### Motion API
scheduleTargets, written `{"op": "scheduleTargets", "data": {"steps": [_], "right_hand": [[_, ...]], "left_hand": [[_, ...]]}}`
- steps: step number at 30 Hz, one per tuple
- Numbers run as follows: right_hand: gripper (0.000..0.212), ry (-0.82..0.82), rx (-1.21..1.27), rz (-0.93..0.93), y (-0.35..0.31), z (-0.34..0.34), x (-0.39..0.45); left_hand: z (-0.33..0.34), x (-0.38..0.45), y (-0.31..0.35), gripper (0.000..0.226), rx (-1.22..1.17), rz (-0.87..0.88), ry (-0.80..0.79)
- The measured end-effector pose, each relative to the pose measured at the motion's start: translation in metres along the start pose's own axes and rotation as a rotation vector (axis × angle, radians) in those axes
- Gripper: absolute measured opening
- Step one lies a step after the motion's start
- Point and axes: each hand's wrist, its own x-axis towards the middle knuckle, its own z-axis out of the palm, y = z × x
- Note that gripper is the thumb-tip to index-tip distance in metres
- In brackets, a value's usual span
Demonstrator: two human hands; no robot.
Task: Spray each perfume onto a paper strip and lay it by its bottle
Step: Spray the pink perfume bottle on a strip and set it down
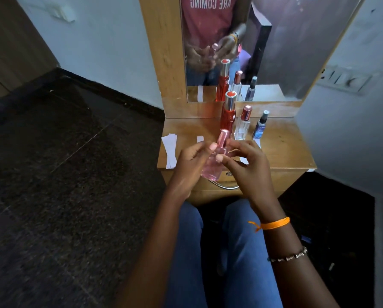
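Head view: left hand [191,165] wrapped around pink perfume bottle [212,167], held tilted above front edge of wooden dressing table [283,150]. Right hand [248,167] fingertips pinch bottle neck just below pink cap [222,138]. Beyond grip: red bottle [228,116], clear bottle [242,127], blue bottle [259,127] standing in row. Left of grip: paper strips [170,150] flat on tabletop.
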Motion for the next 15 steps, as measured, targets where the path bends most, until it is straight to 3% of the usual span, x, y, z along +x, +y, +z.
{"op": "scheduleTargets", "data": {"steps": [4, 7, 12, 15], "right_hand": [[0.023, -0.009, 0.093, 0.046, -0.006, -0.005, 0.003], [0.017, 0.008, 0.134, 0.056, -0.007, -0.008, 0.004], [0.024, -0.083, 0.154, -0.044, -0.015, -0.022, 0.007], [0.026, 0.05, 0.047, -0.082, -0.005, -0.038, 0.015]], "left_hand": [[0.0, -0.005, -0.001, 0.012, 0.145, 0.081, -0.061], [0.003, -0.01, 0.002, 0.017, 0.117, 0.044, -0.086], [0.008, -0.015, 0.002, 0.019, 0.006, -0.07, -0.101], [0.011, -0.014, -0.005, 0.021, -0.016, -0.068, -0.11]]}}
